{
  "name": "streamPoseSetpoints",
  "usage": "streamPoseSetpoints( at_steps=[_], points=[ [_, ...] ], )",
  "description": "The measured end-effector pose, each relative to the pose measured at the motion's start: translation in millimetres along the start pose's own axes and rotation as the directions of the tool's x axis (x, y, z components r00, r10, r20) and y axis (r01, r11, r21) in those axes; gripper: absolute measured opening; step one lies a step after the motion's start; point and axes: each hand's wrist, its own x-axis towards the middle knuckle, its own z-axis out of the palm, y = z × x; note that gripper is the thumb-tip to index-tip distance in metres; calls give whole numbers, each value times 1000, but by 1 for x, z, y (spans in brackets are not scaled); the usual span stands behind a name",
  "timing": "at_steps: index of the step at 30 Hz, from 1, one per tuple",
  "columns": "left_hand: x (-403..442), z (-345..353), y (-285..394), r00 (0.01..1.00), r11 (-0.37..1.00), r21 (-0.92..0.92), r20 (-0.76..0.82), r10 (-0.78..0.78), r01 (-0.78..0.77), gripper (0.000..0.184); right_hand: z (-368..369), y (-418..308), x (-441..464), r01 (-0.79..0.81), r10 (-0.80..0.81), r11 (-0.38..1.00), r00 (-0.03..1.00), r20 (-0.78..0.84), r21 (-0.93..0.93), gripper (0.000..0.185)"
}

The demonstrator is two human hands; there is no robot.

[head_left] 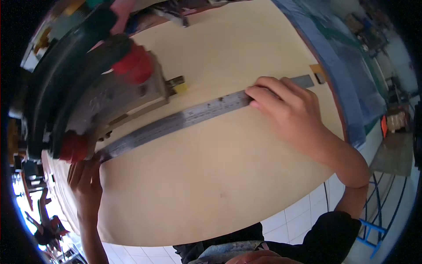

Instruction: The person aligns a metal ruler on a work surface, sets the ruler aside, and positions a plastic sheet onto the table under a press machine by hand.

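Note:
A long metal ruler (176, 121) lies across a large cream sheet (211, 185). Near its right end, my right hand (290, 108) rests on it with fingers bent and pressed together, thumb at the near edge. My left hand (85, 176) is at the ruler's left end, its fingertips partly hidden behind a red knob. Just beyond the ruler, a dark metal piece with a yellow patch (178, 85) juts from a grey block (127, 94).
A dark curved frame with red knobs (134, 64) fills the upper left. Blue plastic sheeting (327, 57) runs along the right edge. Tools (176, 15) lie at the far edge. Blue metal legs (373, 226) stand at the lower right.

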Motion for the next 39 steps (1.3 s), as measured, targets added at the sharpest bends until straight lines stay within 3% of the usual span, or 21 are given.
streamPoseSetpoints(
  at_steps=[11,17,19,25,28,39],
  points=[
    [-4,0,-10,997,998,67,69,-22,18,17,-2,-2,1,-96,96,995,995,-19,12,24],
    [-1,11,-4,998,987,150,-42,-44,50,12,0,5,0,-85,85,996,996,-19,-21,20],
    [-3,12,-7,992,977,173,-34,-123,127,11,0,6,0,-91,90,996,996,-17,-22,19],
    [-2,0,16,971,972,50,51,-233,230,16,1,13,0,-114,113,991,993,-30,-64,17],
    [-5,3,16,990,988,66,23,-139,138,18,2,15,0,-119,117,991,992,-35,-64,17],
    [0,4,24,989,988,46,-17,-149,150,18,0,9,5,-124,125,992,990,-64,11,19]
  ],
)
